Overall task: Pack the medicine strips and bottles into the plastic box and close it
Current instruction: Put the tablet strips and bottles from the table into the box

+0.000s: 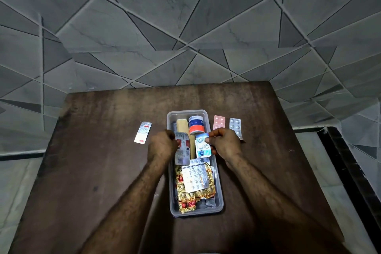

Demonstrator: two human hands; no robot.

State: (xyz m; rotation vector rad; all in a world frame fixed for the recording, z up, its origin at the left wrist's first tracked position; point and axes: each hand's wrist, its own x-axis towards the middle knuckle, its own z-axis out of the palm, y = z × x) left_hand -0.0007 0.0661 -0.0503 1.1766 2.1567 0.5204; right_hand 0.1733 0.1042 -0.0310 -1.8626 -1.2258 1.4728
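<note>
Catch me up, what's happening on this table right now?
A person is packing medicine into a clear plastic box on a dark wooden table. The left hand holds a silver strip over the box; the right hand holds a blue blister strip. Gold strips and a white-and-orange roll are already inside. Three strips remain outside: one left, a pink one and a silver one right. No lid in view.

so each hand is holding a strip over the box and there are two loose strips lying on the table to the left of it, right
Not quite. The head view shows only one loose strip on the table left of the box; the two loose ones, a pink strip and a silver strip, lie to its right. The rest holds: the left hand and right hand each hold a strip over the box.
</note>
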